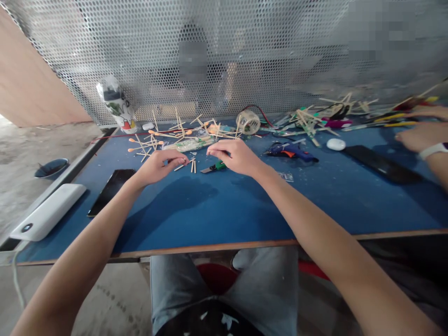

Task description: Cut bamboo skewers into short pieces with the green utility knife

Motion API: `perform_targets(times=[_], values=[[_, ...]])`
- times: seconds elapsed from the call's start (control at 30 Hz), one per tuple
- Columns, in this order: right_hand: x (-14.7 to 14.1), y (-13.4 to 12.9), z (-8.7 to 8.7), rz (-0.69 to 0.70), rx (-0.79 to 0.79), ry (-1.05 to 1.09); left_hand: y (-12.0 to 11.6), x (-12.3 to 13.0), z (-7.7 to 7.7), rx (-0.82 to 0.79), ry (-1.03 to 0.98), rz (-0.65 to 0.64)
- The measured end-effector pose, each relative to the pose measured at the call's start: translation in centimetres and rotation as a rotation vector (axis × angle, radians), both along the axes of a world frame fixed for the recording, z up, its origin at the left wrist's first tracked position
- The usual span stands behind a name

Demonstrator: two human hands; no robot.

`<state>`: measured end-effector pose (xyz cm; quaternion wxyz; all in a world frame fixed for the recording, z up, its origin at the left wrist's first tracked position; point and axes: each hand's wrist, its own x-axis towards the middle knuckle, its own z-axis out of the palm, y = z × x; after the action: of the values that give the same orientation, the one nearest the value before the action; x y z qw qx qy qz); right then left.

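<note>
My left hand [159,165] hovers over the blue table with thumb and fingertips pinched together; anything between them is too small to make out. My right hand [236,155] faces it, fingers also closed in a pinch, and what they hold cannot be made out. Below and between the hands lie short cut wooden sticks [193,166]. A green utility knife [214,167] rests under my right hand, its blade pointing left. Just behind is a plastic-wrapped bundle of sticks [191,144]. Stick pieces with orange ball tips [145,144] stand beyond my left hand.
A blue glue gun [292,151] lies right of my hands. Phones [111,191] [381,163], a white power bank [49,212] and a cup [119,109] are around. A perforated metal panel [266,56] closes the back. Another person's hands [420,135] work at the far right.
</note>
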<state>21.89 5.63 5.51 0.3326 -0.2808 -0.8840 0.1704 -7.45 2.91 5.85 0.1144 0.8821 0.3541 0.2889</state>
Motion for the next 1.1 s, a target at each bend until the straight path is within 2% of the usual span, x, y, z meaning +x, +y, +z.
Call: perform_targets(times=[0.13,0.23,0.63,0.8,0.93,1.1], values=[[0.3,1.7,-1.5,-0.164,0.036,-0.005,-0.4,0.9,-0.4,-0.025,-0.048,0.034],[0.2,2.1,-2.2,-0.225,0.026,-0.02,-0.7,1.4,-0.6,-0.063,-0.079,0.047],[0.2,2.5,-2.7,-0.284,-0.016,-0.2,-0.2,1.4,-2.1,-0.295,-0.337,0.001],[0.4,2.7,-2.5,-0.308,-0.02,-0.263,0.2,1.5,-2.9,-0.396,-0.436,-0.038],[0.9,2.6,-2.0,-0.263,-0.012,-0.303,0.2,1.3,-2.7,-0.477,-0.388,-0.058],[1.1,2.7,-1.7,-0.217,0.003,-0.306,0.0,0.2,-2.0,-0.518,-0.178,-0.054]])
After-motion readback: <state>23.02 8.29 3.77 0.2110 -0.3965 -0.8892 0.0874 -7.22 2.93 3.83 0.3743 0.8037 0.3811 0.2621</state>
